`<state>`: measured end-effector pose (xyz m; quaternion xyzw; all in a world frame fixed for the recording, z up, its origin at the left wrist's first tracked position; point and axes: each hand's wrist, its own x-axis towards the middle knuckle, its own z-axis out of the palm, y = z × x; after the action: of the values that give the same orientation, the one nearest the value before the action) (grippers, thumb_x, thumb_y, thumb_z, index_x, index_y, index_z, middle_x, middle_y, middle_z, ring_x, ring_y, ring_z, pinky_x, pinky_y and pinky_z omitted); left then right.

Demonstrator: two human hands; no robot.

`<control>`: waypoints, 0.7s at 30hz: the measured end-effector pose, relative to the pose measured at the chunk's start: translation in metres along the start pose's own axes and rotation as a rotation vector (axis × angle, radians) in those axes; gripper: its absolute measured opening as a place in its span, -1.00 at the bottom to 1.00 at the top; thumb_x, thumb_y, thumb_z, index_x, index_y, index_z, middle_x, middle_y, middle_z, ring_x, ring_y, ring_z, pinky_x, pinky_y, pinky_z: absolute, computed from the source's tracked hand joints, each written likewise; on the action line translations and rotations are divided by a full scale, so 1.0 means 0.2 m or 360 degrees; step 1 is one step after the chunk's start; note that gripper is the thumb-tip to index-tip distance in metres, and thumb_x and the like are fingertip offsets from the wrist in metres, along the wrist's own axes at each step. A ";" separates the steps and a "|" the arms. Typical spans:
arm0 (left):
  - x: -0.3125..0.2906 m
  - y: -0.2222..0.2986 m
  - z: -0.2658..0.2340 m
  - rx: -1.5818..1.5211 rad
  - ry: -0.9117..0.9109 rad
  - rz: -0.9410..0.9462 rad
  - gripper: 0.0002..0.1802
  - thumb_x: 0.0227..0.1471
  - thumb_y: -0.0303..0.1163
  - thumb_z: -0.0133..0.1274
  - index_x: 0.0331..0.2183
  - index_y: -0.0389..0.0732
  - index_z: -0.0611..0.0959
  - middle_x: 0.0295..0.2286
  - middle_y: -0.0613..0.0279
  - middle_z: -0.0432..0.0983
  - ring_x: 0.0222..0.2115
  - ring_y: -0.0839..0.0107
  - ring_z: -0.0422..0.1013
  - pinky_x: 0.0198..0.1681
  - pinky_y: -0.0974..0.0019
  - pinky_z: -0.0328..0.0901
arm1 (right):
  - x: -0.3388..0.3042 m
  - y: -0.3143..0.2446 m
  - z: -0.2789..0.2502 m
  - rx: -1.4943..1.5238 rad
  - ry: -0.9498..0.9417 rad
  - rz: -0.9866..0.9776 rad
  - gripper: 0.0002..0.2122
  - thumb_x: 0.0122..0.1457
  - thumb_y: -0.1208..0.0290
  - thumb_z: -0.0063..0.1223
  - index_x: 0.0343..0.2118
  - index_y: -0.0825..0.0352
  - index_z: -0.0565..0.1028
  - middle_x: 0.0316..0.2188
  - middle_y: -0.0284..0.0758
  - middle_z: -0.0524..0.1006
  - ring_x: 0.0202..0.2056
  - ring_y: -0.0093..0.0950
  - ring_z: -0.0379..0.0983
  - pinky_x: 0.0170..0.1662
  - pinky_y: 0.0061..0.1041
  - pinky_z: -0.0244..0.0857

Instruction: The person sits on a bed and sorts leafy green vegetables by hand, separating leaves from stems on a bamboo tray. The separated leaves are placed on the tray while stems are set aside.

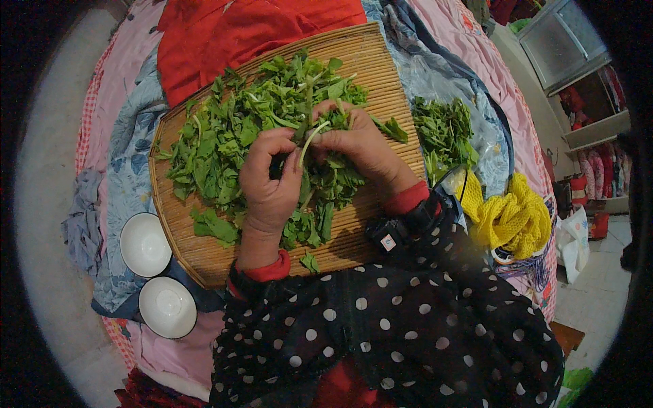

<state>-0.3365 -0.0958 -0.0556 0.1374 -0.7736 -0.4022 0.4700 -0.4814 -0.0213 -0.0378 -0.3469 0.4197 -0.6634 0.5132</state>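
Note:
My left hand [273,178] and my right hand [362,144] meet over a bamboo tray [340,58]. Between them is a leafy green sprig with a pale stem [313,138]. The fingertips of my right hand are closed round it, and my left thumb and forefinger pinch at its stem. Loose green leaves [224,129] cover much of the slatted tray, under and around both hands. A few torn leaves lie near the tray's front edge, close to my left wrist.
Two white bowls [145,245] stand left of the tray. A heap of greens [443,132] lies on plastic to the right, with yellow knitted cloth [513,214] nearer me. Red cloth [231,34] lies at the far side. A shelf unit [592,109] stands at far right.

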 end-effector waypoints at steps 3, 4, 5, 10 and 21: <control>0.00 0.00 0.00 -0.0092 -0.0007 -0.0022 -0.77 -0.18 -0.71 -0.01 -0.39 -0.26 0.40 -0.29 0.09 0.38 -0.25 0.33 0.33 -0.14 0.35 0.22 | 0.01 0.01 0.01 -0.0072 0.0020 -0.0079 -0.79 -0.08 0.54 0.10 -0.36 0.34 0.35 -0.54 -0.37 0.45 -0.56 -0.60 0.38 -0.46 -0.67 0.25; 0.00 0.00 0.00 -0.0100 0.0045 0.0014 -0.77 -0.19 -0.71 0.00 -0.40 -0.27 0.41 -0.32 0.10 0.40 -0.31 0.34 0.34 -0.20 0.38 0.23 | 0.01 0.01 0.00 -0.0069 0.0017 -0.0077 -0.79 -0.09 0.53 0.11 -0.36 0.34 0.35 -0.54 -0.37 0.45 -0.56 -0.60 0.38 -0.47 -0.67 0.26; 0.01 0.00 0.01 -0.0109 0.0096 0.0051 -0.78 -0.20 -0.71 0.01 -0.41 -0.27 0.42 -0.36 0.10 0.41 -0.36 0.36 0.35 -0.25 0.40 0.25 | 0.01 0.01 0.00 -0.0067 0.0014 -0.0076 -0.79 -0.09 0.53 0.11 -0.37 0.34 0.35 -0.54 -0.37 0.45 -0.56 -0.60 0.38 -0.47 -0.67 0.26; 0.01 0.00 0.01 -0.0136 0.0163 0.0089 -0.80 -0.19 -0.69 0.02 -0.42 -0.27 0.42 -0.39 0.12 0.43 -0.39 0.37 0.36 -0.28 0.42 0.25 | 0.00 0.00 0.00 0.0030 0.0027 0.0012 -0.79 -0.13 0.54 0.17 -0.39 0.28 0.40 -0.49 -0.48 0.46 -0.46 -0.69 0.35 -0.37 -0.68 0.26; 0.00 0.04 0.02 -0.0393 0.0246 -0.0090 -0.76 -0.18 -0.68 0.04 -0.35 -0.28 0.45 -0.38 0.16 0.41 -0.36 0.40 0.35 -0.25 0.44 0.24 | 0.00 0.00 0.02 -0.0025 0.0073 -0.0012 -0.79 -0.11 0.55 0.11 -0.35 0.34 0.38 -0.48 -0.40 0.46 -0.52 -0.62 0.39 -0.45 -0.65 0.30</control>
<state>-0.3388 -0.0900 -0.0507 0.1309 -0.6757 -0.4956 0.5298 -0.4782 -0.0216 -0.0374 -0.3372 0.4354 -0.6699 0.4980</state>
